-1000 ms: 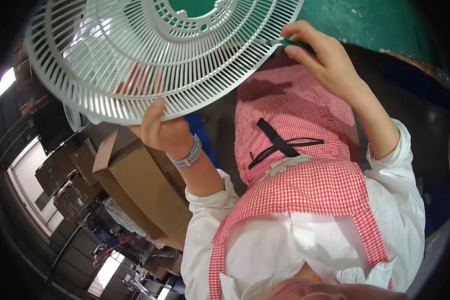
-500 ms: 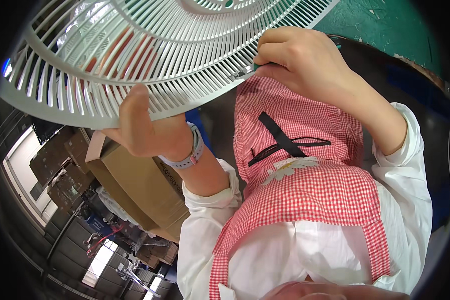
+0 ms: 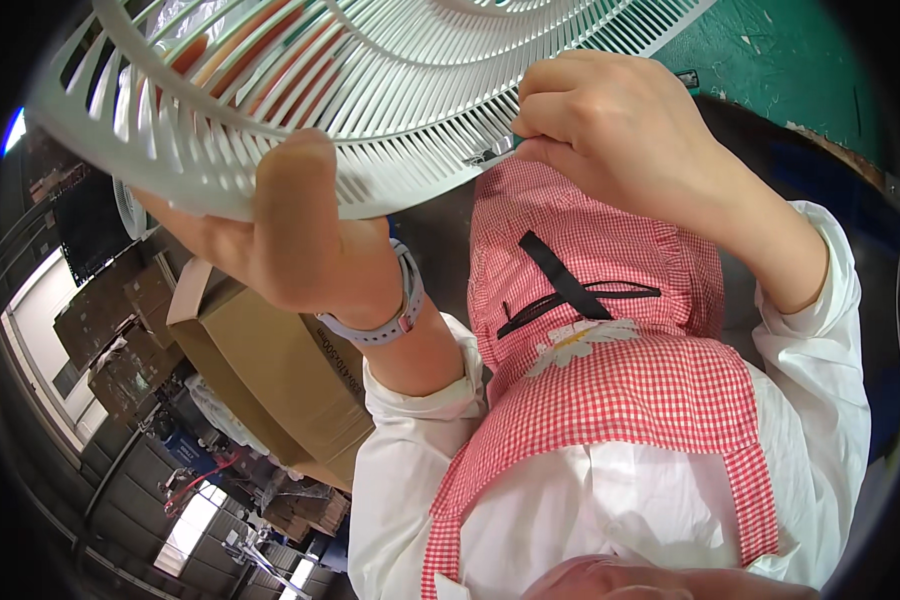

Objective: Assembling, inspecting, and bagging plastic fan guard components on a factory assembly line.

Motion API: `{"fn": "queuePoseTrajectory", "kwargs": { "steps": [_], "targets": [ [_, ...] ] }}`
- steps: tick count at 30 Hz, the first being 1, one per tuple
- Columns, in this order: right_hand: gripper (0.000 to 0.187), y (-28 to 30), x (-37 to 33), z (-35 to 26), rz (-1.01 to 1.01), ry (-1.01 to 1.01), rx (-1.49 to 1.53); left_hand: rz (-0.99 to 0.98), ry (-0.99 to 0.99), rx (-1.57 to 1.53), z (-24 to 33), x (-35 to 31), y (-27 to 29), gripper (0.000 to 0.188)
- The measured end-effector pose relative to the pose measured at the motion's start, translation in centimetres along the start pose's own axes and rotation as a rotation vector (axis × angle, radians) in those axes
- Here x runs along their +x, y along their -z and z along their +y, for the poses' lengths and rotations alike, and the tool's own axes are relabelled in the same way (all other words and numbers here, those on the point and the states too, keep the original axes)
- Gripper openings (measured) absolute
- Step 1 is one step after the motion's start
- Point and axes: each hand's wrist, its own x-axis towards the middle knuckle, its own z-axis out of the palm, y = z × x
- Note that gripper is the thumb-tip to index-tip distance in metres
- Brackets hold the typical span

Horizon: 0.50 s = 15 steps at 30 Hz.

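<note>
A large white plastic fan grille [image 3: 410, 105], with curved slats in rings, is tilted across the top of the view. My left hand [image 3: 310, 235] grips its lower left rim, thumb on the near face and fingers behind. At the lower rim, my right hand [image 3: 600, 120] is closed in a pinch around a small tool with a green end [image 3: 517, 141], mostly hidden by the fingers. A shiny metal piece [image 3: 492, 153] shows beside the fingertips, against the grille's edge. Whether it belongs to that tool, I cannot tell.
A worn green work surface [image 3: 780, 70] lies at the upper right, with a small dark object [image 3: 688, 78] on it. An open cardboard box [image 3: 270, 350] stands at my left. Stacked brown cartons [image 3: 135, 340] are farther off.
The grille's left side has risen and shifted right, with my left hand moving up along with it. My right hand remains at the lower rim, shifted only slightly.
</note>
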Motion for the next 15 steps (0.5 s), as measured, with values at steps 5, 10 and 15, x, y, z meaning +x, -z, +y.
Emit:
{"fn": "queuePoseTrajectory", "kwargs": {
  "steps": [5,10,15],
  "targets": [
    [0.01,0.0,0.3,-0.1,0.038,0.044,-0.042,0.013,0.014,0.066,0.1,-0.2,-0.1,0.023],
    [0.009,-0.5,0.4,-0.1,0.086,0.052,-0.035,0.026,0.012,0.088,-0.1,-0.4,-0.2,0.024],
    [0.011,-0.7,0.7,0.2,0.107,0.064,-0.041,0.144,0.257,-0.074,0.8,-0.2,-0.8,0.018]
  ]
}}
